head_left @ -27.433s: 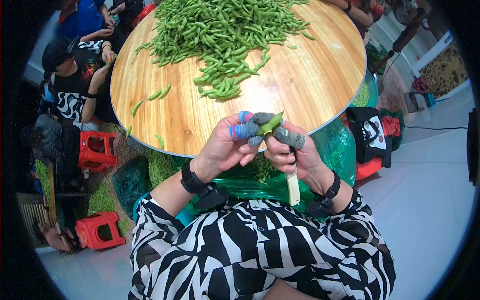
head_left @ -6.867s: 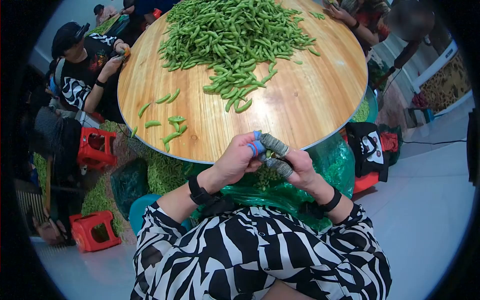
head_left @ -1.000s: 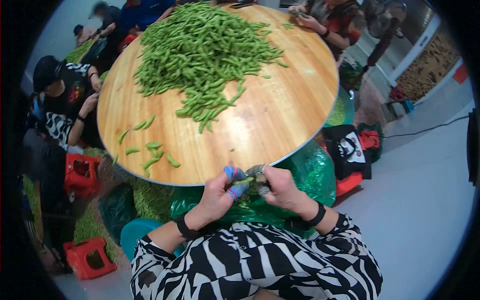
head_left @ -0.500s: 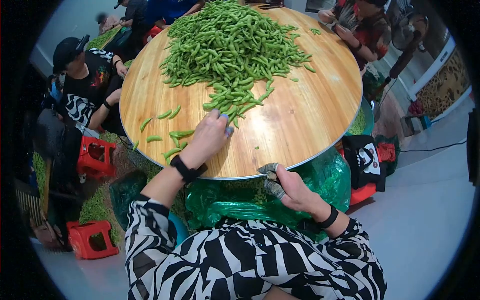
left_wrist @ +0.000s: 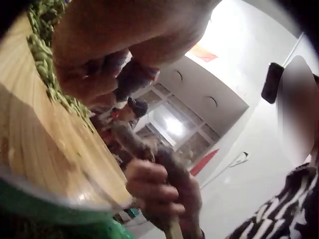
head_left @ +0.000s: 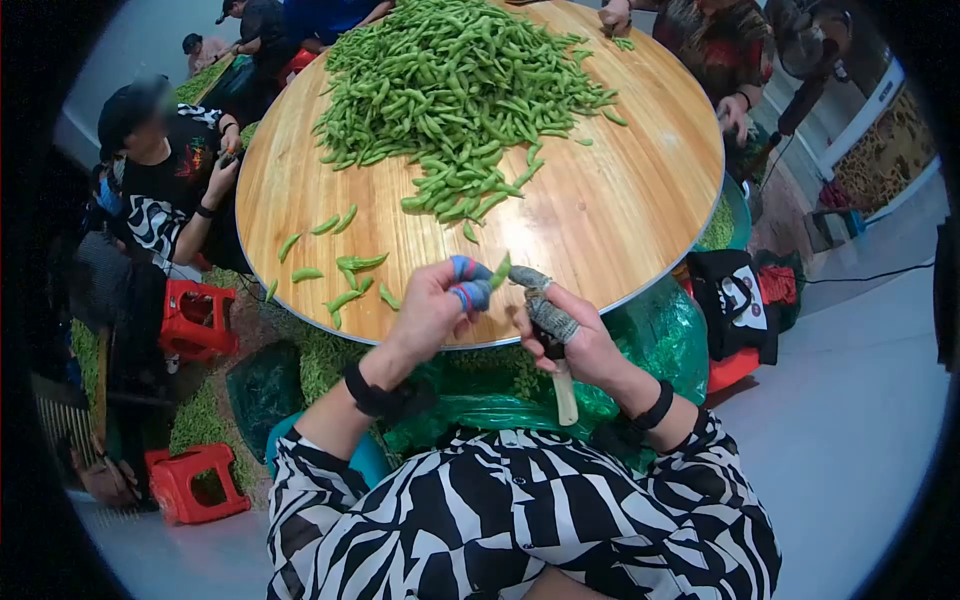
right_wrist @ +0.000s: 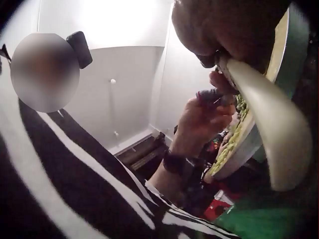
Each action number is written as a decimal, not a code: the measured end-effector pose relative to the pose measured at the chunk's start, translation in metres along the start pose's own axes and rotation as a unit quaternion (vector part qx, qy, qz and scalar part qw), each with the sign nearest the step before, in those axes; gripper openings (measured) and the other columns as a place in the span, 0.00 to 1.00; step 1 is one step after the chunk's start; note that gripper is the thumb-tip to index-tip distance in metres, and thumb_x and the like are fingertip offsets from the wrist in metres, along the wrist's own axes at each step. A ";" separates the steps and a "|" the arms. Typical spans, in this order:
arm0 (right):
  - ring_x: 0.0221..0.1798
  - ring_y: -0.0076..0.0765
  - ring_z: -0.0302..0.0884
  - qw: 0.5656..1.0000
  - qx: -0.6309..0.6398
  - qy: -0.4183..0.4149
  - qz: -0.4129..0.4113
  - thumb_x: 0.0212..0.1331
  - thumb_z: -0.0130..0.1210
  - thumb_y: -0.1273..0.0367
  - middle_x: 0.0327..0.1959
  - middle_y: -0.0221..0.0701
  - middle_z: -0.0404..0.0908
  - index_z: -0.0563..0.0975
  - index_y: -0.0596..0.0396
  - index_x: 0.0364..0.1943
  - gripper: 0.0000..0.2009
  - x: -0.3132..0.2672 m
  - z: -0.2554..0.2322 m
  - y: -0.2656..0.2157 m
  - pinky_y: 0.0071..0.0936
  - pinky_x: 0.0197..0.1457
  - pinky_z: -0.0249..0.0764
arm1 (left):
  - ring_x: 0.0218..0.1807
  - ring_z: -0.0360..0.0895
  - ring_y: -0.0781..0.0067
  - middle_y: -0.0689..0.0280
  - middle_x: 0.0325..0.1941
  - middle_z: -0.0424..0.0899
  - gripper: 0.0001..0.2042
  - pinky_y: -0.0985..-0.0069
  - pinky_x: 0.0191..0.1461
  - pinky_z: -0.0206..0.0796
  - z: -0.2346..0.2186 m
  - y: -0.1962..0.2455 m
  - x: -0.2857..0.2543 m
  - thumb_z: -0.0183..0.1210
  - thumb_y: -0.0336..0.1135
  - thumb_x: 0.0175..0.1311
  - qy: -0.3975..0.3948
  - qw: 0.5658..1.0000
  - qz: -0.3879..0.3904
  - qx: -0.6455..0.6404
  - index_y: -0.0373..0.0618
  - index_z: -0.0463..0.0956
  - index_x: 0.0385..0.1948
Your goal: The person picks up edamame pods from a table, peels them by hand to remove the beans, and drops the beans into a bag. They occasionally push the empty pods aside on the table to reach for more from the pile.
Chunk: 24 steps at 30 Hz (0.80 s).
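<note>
My left hand (head_left: 430, 312), with blue cloth covers on thumb and forefinger, pinches a green soybean pod (head_left: 501, 270) above the table's near edge. Close to its right, my right hand (head_left: 578, 338) grips a tool by its curved cream handle (head_left: 567, 394); the tool's working end is hidden by the fingers. Grey knitted covers wrap the right thumb and forefinger. In the right wrist view the handle (right_wrist: 276, 122) juts out below the palm. A large heap of soybean pods (head_left: 450, 90) lies farther back, with a single pod (head_left: 469, 232) just in front of it.
Several loose pods (head_left: 345, 298) lie at the left of the round wooden table (head_left: 620, 220). Green plastic (head_left: 650, 350) hangs under the near edge. Red stools (head_left: 195, 320) stand at left, a black bag (head_left: 730, 305) at right. Other people sit around the table.
My left hand, at the heap's front half a second ago, has come back toward me with a pod. My right hand has turned, showing the handle. Over the longer span, loose pods gathered at left.
</note>
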State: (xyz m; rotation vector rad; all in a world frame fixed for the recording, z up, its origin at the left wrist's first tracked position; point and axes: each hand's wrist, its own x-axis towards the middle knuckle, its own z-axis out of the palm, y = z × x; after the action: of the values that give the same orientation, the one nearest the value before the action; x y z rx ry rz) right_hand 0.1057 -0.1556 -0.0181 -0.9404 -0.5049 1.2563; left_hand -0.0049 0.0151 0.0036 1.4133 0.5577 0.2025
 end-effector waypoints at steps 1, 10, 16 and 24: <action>0.23 0.16 0.65 0.999 0.034 -0.006 0.006 0.71 0.38 0.65 0.30 0.25 0.70 0.59 0.51 0.66 0.21 0.001 0.001 0.000 0.12 0.19 0.62 | 0.18 0.67 0.85 0.70 0.22 0.75 0.06 0.85 0.18 0.59 0.006 -0.003 -0.005 0.55 0.27 0.57 -0.010 1.000 0.001 -0.025 0.37 0.77 0.34; 0.23 0.17 0.63 0.995 0.079 -0.054 0.000 0.69 0.41 0.65 0.30 0.26 0.68 0.66 0.55 0.54 0.14 -0.002 0.004 -0.001 0.12 0.18 0.60 | 0.20 0.68 0.86 0.70 0.26 0.77 0.07 0.87 0.20 0.59 0.011 -0.020 -0.009 0.53 0.32 0.66 -0.077 0.995 0.055 -0.036 0.39 0.74 0.40; 0.22 0.15 0.62 0.993 0.092 -0.069 0.003 0.68 0.42 0.67 0.29 0.26 0.68 0.67 0.54 0.53 0.13 -0.004 0.001 0.000 0.12 0.17 0.59 | 0.23 0.70 0.86 0.71 0.26 0.76 0.07 0.87 0.22 0.61 0.013 -0.017 -0.012 0.52 0.32 0.67 -0.078 0.994 0.070 -0.028 0.40 0.73 0.42; 0.19 0.16 0.60 1.000 0.015 0.004 -0.019 0.66 0.48 0.66 0.26 0.27 0.67 0.68 0.56 0.54 0.15 -0.002 0.006 0.004 0.12 0.17 0.58 | 0.22 0.64 0.89 0.75 0.27 0.72 0.06 0.88 0.25 0.56 0.018 -0.024 -0.009 0.52 0.29 0.66 -0.024 0.993 0.117 -0.022 0.41 0.75 0.40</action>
State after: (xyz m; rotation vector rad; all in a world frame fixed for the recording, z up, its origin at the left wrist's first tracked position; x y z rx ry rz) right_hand 0.0984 -0.1555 -0.0182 -0.9070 -0.4950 1.2219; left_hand -0.0084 -0.0084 -0.0165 1.4359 0.3441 0.3655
